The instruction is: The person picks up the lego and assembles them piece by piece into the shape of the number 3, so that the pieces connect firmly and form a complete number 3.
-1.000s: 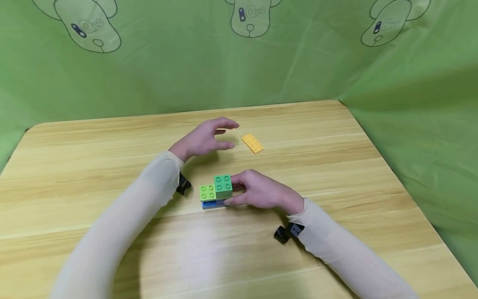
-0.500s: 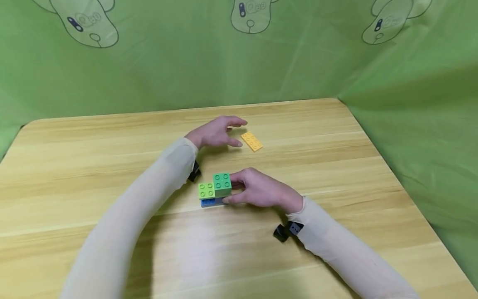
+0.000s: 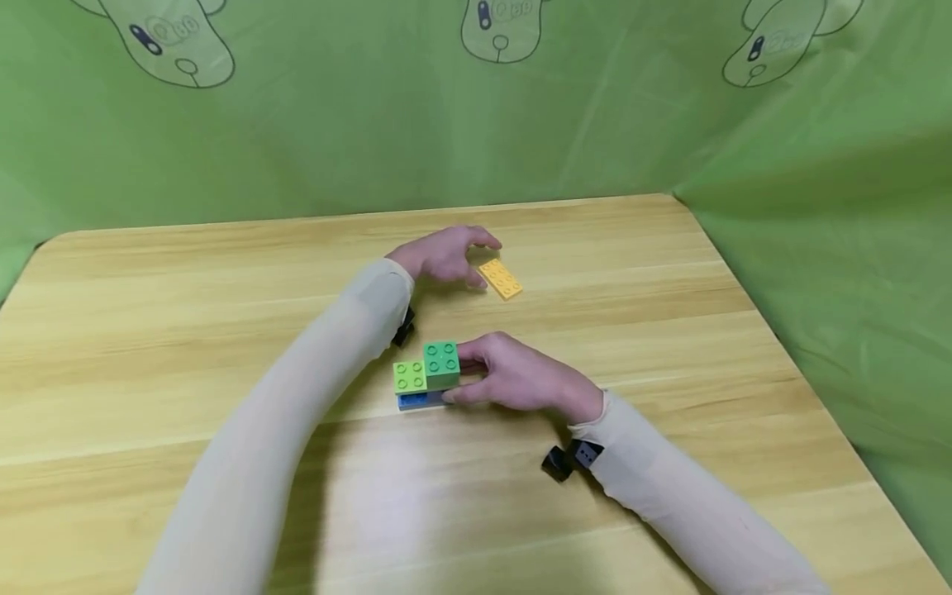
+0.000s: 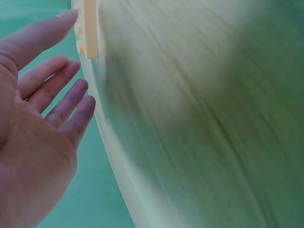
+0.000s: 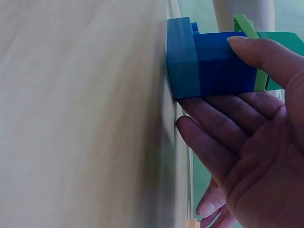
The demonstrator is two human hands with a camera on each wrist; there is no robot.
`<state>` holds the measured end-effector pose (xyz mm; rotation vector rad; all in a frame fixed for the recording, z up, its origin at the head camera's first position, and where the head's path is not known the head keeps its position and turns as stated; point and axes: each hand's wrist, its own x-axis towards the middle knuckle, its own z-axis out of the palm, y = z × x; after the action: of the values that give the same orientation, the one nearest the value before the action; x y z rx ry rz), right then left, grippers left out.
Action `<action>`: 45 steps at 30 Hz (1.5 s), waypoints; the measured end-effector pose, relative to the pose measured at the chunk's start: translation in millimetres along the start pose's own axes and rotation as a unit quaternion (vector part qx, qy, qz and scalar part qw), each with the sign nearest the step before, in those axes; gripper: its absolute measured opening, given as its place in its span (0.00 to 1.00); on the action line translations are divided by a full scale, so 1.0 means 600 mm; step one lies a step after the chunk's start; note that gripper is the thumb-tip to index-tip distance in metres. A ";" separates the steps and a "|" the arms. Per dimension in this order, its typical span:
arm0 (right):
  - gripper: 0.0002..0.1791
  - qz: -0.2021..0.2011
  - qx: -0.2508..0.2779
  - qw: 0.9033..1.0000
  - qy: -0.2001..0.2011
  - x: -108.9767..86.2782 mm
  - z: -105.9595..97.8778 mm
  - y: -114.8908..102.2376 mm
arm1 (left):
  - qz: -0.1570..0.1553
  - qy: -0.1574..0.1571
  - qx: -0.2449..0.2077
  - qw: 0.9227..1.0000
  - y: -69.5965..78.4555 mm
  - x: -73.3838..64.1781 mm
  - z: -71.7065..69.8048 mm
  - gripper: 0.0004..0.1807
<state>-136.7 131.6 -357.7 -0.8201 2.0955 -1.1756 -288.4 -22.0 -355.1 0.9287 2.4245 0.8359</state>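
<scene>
"What's nearest?"
"The brick stack (image 3: 440, 369): blue bricks (image 5: 223, 61) below, then a lime plate (image 3: 409, 377), a green brick (image 3: 442, 359) on top. The right hand (image 3: 524, 376), at the stack's right side, grips it between thumb and fingers."
"Beyond the stack?"
"The left hand (image 3: 446, 254), thumb and fingers spread wide, just beside the yellow plate (image 3: 501, 279), which lies beyond the stack and to its right."
"Touching?"
"I can't tell."
"Farthest?"
"Green cloth (image 3: 372, 140), well behind the stack."
</scene>
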 end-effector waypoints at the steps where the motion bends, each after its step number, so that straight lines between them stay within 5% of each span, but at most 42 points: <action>1: 0.18 0.000 0.002 1.000 -0.001 0.000 0.001 0.000 | 0.002 -0.002 0.000 1.000 -0.001 0.002 0.002 0.37; 7: 0.18 0.001 0.001 1.000 -0.003 0.000 0.003 0.001 | 0.029 0.005 -0.010 1.000 -0.004 0.009 0.017 0.31; 19: 0.19 0.003 -0.001 1.000 -0.006 -0.003 -0.002 0.002 | 0.035 0.016 0.023 0.999 0.005 0.017 0.021 0.18; 28: 0.18 0.002 -0.001 1.000 -0.015 -0.005 -0.004 -0.001 | 0.025 0.054 0.016 0.998 0.006 0.010 0.017 0.13; 39: 0.18 -0.002 0.003 1.000 -0.019 -0.006 -0.002 0.002 | 0.023 0.048 0.024 0.998 0.014 0.012 0.017 0.14; 45: 0.18 0.000 -0.003 1.000 -0.019 -0.006 -0.004 0.003 | -0.005 0.057 -0.014 0.998 0.013 0.004 0.018 0.15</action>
<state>-136.3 136.4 -357.3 -0.8397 2.0684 -1.1464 -280.5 -11.5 -358.2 0.8807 2.5046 0.9404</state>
